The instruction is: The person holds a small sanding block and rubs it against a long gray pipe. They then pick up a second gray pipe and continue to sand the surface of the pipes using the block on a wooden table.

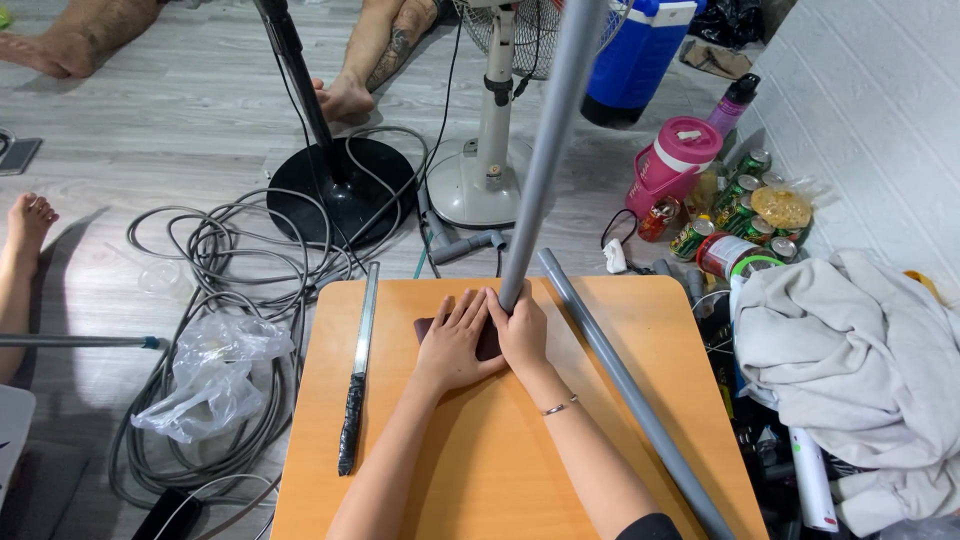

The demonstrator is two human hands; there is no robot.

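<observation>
My left hand (452, 340) lies flat, fingers apart, on a small dark brown pad (424, 328) on the orange tabletop (480, 450). My right hand (523, 330) is wrapped around the lower end of a grey plastic pipe (545, 140) that stands almost upright, its bottom end pressed on the pad. A thin bracelet is on my right wrist. A second grey pipe (625, 385) lies diagonally on the table to the right. A long hacksaw blade with a black taped handle (358, 370) lies along the table's left side.
Grey cable coils (230, 260) and a clear plastic bag (215, 375) lie on the floor at left. A black stand base (340, 190), a white fan base (480, 180), cans, a pink bottle (675, 160) and crumpled white cloth (850, 350) crowd the back and right. Other people's legs and feet are nearby.
</observation>
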